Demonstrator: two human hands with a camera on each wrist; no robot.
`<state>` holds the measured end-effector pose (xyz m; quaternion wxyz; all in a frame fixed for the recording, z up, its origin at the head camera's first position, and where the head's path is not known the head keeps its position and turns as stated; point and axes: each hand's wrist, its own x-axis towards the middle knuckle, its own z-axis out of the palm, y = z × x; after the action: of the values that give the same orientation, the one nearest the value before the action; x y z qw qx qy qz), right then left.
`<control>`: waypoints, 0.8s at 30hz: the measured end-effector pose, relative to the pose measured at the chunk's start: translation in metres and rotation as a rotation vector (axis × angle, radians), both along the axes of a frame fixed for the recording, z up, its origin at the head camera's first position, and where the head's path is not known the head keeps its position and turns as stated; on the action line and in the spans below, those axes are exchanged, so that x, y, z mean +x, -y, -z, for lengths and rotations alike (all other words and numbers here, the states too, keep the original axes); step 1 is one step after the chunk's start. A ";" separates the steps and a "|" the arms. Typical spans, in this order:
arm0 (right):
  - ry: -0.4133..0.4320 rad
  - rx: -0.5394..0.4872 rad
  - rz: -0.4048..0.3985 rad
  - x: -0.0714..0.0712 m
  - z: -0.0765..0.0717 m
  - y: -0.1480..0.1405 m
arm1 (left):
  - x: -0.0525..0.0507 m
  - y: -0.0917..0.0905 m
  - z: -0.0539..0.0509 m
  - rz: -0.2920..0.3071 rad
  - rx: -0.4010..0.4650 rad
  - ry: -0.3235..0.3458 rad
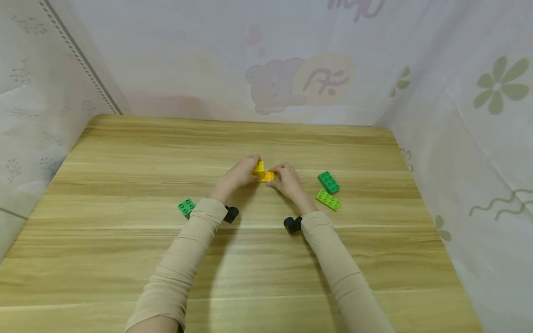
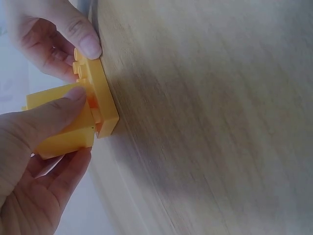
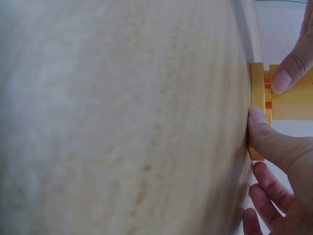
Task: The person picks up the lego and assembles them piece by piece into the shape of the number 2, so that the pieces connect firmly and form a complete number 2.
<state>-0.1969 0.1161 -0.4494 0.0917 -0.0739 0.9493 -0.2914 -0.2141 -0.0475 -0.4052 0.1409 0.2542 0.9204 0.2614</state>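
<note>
A flat orange-yellow studded brick [image 1: 269,176] lies on the table [image 1: 258,277]. My left hand [image 1: 238,175] pinches a taller yellow brick [image 1: 260,167] between thumb and fingers, over the flat brick's left part. In the left wrist view the yellow brick [image 2: 68,132] is at the studs of the flat brick [image 2: 104,95], with a narrow gap in between. My right hand [image 1: 288,181] holds the flat brick's right end; its thumb lies along the side in the right wrist view, where the flat brick [image 3: 257,88] stands out against the wood.
To the right are a dark green brick [image 1: 328,182] and, nearer, a flat lime green brick [image 1: 328,200]. Another green brick [image 1: 186,207] lies beside my left sleeve, partly covered by it. Printed curtains [image 1: 208,60] hang behind the table and at both sides.
</note>
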 end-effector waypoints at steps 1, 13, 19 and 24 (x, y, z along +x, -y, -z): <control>0.000 0.000 0.000 0.000 0.000 0.000 | 0.000 0.000 0.000 0.001 -0.001 0.003; -0.017 -0.012 -0.009 0.002 -0.001 0.000 | -0.002 0.003 -0.002 0.031 -0.006 0.042; -0.023 -0.021 -0.008 0.001 0.000 0.000 | -0.003 0.002 -0.001 0.029 -0.014 0.072; -0.012 -0.020 -0.003 0.002 0.000 0.000 | -0.003 0.002 0.002 0.028 -0.029 0.062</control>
<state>-0.1953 0.1163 -0.4495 0.0859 -0.0778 0.9468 -0.3004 -0.2169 -0.0495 -0.4073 0.1766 0.2570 0.9156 0.2538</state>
